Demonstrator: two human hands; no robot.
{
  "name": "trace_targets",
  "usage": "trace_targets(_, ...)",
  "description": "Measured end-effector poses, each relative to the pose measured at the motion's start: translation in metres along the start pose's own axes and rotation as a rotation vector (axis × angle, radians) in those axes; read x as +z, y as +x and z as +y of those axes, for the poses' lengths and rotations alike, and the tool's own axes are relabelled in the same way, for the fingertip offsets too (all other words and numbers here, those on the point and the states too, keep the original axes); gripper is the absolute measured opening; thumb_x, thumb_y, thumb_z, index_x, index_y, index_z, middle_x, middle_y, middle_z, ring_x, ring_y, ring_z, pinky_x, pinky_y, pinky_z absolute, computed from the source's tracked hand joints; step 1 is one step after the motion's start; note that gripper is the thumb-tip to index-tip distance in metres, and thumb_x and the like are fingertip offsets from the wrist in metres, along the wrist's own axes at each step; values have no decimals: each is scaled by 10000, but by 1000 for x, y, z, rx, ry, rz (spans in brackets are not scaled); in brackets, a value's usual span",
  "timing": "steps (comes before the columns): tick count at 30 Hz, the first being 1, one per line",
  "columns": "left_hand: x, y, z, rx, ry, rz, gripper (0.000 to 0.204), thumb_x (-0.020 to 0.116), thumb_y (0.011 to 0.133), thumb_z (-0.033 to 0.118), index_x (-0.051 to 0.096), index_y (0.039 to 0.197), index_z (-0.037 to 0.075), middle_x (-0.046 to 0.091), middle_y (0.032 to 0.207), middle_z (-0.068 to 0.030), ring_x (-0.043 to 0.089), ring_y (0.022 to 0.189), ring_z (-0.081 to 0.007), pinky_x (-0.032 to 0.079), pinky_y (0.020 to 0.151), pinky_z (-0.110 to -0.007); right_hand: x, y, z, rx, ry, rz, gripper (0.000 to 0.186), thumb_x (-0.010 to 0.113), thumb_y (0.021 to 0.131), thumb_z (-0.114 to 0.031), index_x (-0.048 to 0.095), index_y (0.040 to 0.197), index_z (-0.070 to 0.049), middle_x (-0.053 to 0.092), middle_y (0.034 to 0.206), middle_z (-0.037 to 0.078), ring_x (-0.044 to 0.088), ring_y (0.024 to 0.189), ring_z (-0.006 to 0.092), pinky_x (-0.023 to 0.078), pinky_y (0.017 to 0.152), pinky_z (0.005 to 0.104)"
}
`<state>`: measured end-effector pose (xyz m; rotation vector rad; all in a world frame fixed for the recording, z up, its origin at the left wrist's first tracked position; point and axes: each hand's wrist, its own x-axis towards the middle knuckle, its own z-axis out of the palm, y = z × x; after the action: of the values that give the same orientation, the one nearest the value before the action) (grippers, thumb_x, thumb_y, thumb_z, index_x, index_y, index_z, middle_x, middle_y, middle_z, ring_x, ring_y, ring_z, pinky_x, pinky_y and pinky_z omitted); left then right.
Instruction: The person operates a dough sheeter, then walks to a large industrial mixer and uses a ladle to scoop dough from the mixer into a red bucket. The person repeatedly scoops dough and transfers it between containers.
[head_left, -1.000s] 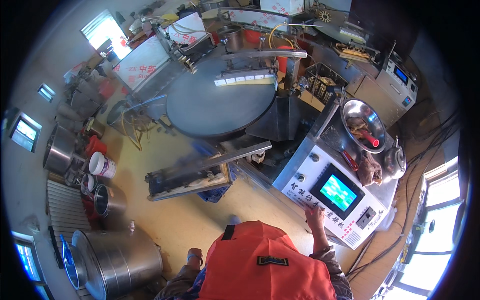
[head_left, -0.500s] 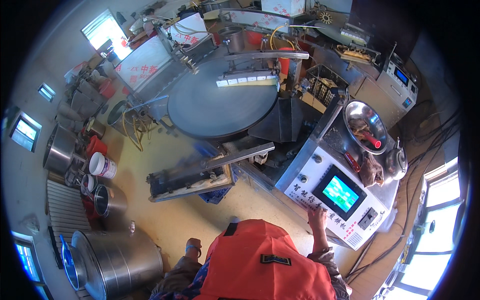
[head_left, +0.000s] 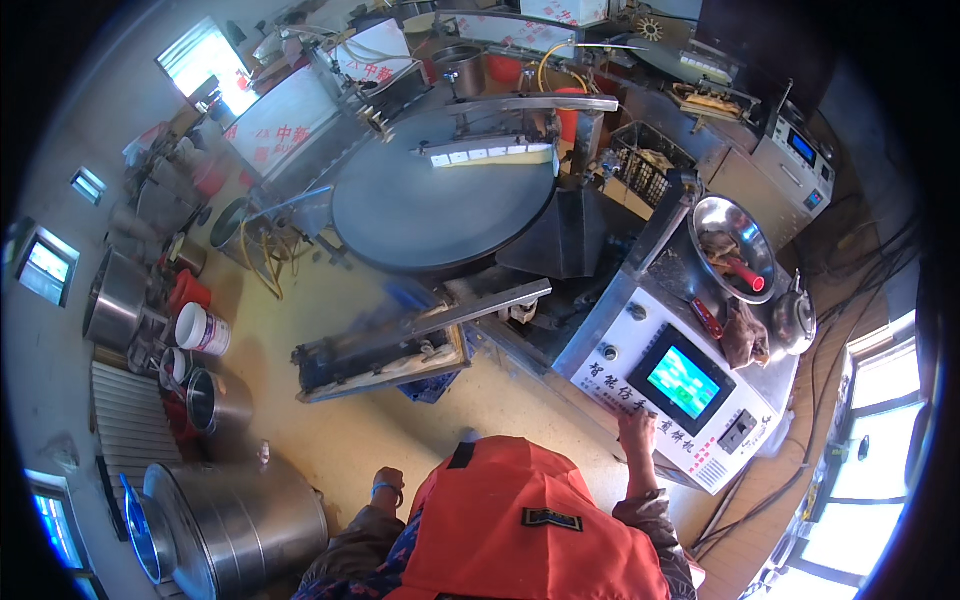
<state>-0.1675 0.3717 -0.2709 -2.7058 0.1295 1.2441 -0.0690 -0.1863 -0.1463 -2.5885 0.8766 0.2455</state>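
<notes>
My right hand [head_left: 637,432] is at the lower left edge of a white control panel [head_left: 612,353], just below its lit screen [head_left: 683,382]. Its fingers are curled in, and I see nothing held. My left hand [head_left: 388,487] hangs low beside the red apron [head_left: 490,500], closed and with no object showing in it; a blue band circles that wrist. Ahead lies a large round grey griddle plate [head_left: 430,215], with a white segmented spreader bar [head_left: 490,155] across its far side. A metal arm with a long frame [head_left: 385,358] extends toward me in front of the plate.
On the panel's top stand a steel bowl [head_left: 742,215] with a red-handled tool, a brown cloth [head_left: 743,335] and a steel kettle [head_left: 793,318]. A large steel drum [head_left: 240,525] is at the lower left, below a white bucket [head_left: 203,330]. Cables [head_left: 815,440] run along the right.
The view has shifted very slightly. My right hand stays by the panel with its fingers drawn in a little; my left hand has barely moved.
</notes>
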Motion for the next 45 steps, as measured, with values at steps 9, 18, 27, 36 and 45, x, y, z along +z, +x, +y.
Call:
trace_targets(9,21,13,-4,7,37,-20,231,625,762,318,704,837,115,670,908,-108,648,870,-252,521,729,-363,-3,-2,-7,36,-5,5,525,619,768,-418,540,1047,20,496,1110,242,537,1006,379,461,835,440)
trace_targets(18,66,63,-16,78,25,88,259,633,750,354,706,823,116,667,861,-132,659,815,-253,524,704,-377,1,-3,-5,91,23,29,533,631,765,-416,535,1081,3,488,1119,206,509,1063,357,457,850,431)
trace_targets(27,-45,94,12,59,42,60,263,632,751,355,706,828,115,668,867,-130,659,820,-252,524,709,-375,8,0,1,89,31,47,524,615,783,-448,574,1043,5,510,1105,196,508,1074,328,435,892,392)
trace_targets(36,-83,92,36,45,65,50,266,631,753,357,706,833,114,669,873,-127,659,824,-251,523,714,-374,9,0,4,70,17,27,518,612,784,-435,568,1035,16,516,1087,207,533,1038,335,452,869,397)
trace_targets(45,-42,62,10,89,77,17,270,630,755,359,706,838,113,670,878,-125,659,829,-250,523,718,-373,4,-4,2,87,65,25,530,626,766,-460,570,1048,-15,501,1090,196,531,1034,342,454,858,416)
